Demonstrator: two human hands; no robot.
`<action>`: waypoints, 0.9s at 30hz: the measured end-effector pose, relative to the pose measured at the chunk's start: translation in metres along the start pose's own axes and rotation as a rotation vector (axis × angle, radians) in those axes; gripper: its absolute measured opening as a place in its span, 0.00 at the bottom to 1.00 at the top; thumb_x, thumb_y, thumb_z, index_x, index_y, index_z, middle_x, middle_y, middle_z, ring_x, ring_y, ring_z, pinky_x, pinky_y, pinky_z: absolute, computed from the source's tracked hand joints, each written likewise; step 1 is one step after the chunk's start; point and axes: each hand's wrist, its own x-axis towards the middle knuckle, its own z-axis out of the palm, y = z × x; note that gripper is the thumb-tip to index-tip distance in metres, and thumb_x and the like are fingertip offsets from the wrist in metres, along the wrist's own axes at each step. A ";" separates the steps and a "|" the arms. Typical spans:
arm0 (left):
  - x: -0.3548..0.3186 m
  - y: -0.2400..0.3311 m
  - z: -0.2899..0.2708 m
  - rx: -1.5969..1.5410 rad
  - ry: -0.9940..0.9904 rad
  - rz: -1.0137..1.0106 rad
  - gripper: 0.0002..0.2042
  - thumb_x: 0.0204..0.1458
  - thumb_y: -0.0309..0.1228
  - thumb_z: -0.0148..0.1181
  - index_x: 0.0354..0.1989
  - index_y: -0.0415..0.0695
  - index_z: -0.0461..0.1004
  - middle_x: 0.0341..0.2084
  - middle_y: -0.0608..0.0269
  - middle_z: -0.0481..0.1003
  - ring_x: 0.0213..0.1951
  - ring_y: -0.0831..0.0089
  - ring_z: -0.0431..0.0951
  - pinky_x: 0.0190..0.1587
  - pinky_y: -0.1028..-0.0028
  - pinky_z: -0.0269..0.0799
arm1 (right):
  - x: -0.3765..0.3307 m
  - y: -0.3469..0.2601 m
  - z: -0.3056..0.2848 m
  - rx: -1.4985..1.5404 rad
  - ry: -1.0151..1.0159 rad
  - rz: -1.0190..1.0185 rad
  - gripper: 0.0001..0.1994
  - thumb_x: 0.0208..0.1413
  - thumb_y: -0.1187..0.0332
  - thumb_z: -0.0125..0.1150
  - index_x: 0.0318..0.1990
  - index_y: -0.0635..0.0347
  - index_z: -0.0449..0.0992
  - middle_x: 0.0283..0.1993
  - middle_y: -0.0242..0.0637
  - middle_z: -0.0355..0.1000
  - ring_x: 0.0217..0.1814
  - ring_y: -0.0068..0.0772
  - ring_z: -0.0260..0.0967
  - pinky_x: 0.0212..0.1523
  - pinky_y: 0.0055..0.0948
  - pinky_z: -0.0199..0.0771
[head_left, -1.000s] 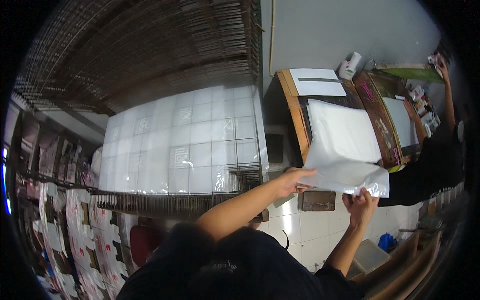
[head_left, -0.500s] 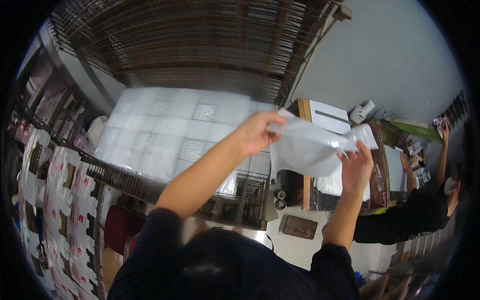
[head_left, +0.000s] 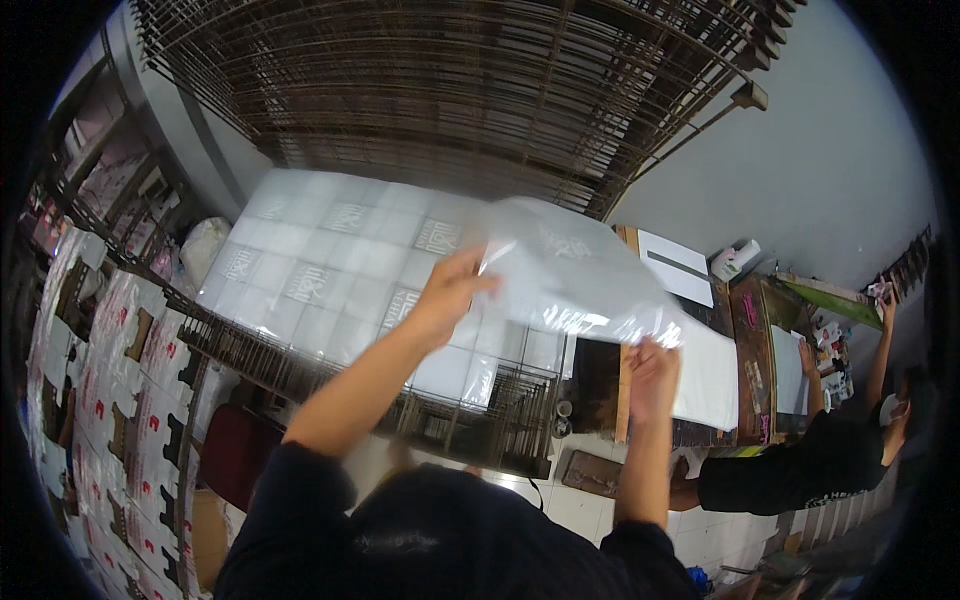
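Here, in the head view, both hands hold one thin clear plastic sheet (head_left: 570, 275) up in the air, stretched between them above the wire rack (head_left: 470, 420). The left hand (head_left: 450, 295) has its fingers closed on the sheet's near left edge, arm reaching far forward, and the right hand (head_left: 652, 365) has its fingers pinched shut on the lower right edge; holding it by two edges likely keeps so limp a film flat and off the other sheets. The film is glossy and slightly crumpled, with light catching its folds and a faint pale print showing through. Beneath it, the rack top carries a grid of similar shiny sheets (head_left: 330, 270) laid side by side, each with a grey printed block. Behind rises a tall stack of dark wire racks (head_left: 450, 90). To the right stands a wooden bench (head_left: 755, 350) bearing white paper (head_left: 705, 375), and another person in a black shirt (head_left: 790, 470) leans over it. On the left, white cards (head_left: 110, 400) with red marks lie in rows.
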 end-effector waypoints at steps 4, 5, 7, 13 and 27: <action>-0.007 -0.104 -0.038 0.001 0.144 -0.124 0.23 0.43 0.21 0.54 0.52 0.41 0.67 0.30 0.65 0.73 0.30 0.77 0.72 0.32 0.78 0.68 | 0.009 0.109 -0.056 -0.039 0.081 0.335 0.23 0.45 0.78 0.55 0.51 0.57 0.58 0.33 0.35 0.67 0.28 0.26 0.67 0.26 0.24 0.67; -0.002 -0.135 -0.049 0.167 0.233 -0.132 0.24 0.42 0.22 0.55 0.52 0.41 0.67 0.30 0.63 0.74 0.30 0.75 0.73 0.32 0.77 0.69 | 0.013 0.130 -0.060 -0.104 0.104 0.313 0.25 0.44 0.79 0.56 0.52 0.57 0.56 0.33 0.35 0.67 0.28 0.26 0.67 0.26 0.24 0.67; 0.009 -0.180 -0.064 0.501 0.402 -0.134 0.25 0.41 0.23 0.58 0.52 0.40 0.66 0.30 0.59 0.75 0.29 0.72 0.75 0.32 0.74 0.71 | 0.015 0.158 -0.059 -0.235 0.146 0.259 0.30 0.42 0.80 0.57 0.54 0.58 0.54 0.32 0.37 0.67 0.27 0.27 0.67 0.25 0.24 0.66; 0.014 -0.211 -0.077 0.745 0.412 -0.028 0.19 0.40 0.26 0.61 0.44 0.42 0.72 0.25 0.54 0.77 0.29 0.64 0.78 0.33 0.69 0.73 | 0.018 0.180 -0.066 -0.417 0.214 0.352 0.32 0.44 0.81 0.57 0.58 0.61 0.51 0.31 0.38 0.68 0.27 0.25 0.67 0.28 0.24 0.70; 0.021 -0.205 -0.088 0.858 0.476 -0.015 0.10 0.39 0.27 0.62 0.32 0.41 0.75 0.31 0.52 0.76 0.33 0.61 0.77 0.38 0.66 0.72 | 0.041 0.200 -0.076 -0.407 0.282 0.280 0.11 0.48 0.80 0.54 0.41 0.69 0.68 0.27 0.37 0.69 0.25 0.27 0.68 0.26 0.23 0.71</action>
